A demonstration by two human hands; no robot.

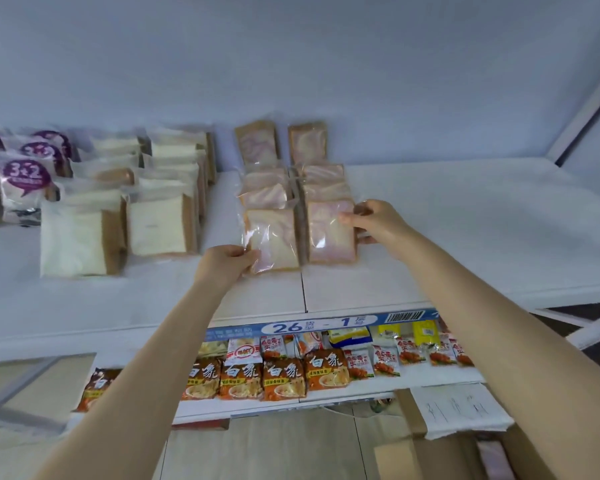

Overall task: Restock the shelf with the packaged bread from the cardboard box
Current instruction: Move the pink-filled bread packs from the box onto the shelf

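Left grip (227, 263) pinching the lower left corner of the front left pack (274, 240) of pink-swirl bread, thumb on the clear wrap. Right grip (378, 221) curled round the right edge of the front right pack (329, 233), thumb on its face. Both packs upright on the white shelf (465, 220), touching side by side, each at the head of a file of like packs (257, 143) running back to the wall. Near them on the left, same shelf, files of white bread packs (160, 226); farther left, purple-labelled packs (21, 181). Under the blue label strip (326, 325), a lower shelf with a row of orange noodle packets (284, 375) and smaller snack sachets (385, 363) beside them. At bottom right, the cardboard box (395, 459), flaps open, a pink item (496, 459) inside, too blurred to identify; rest of the contents out of view.
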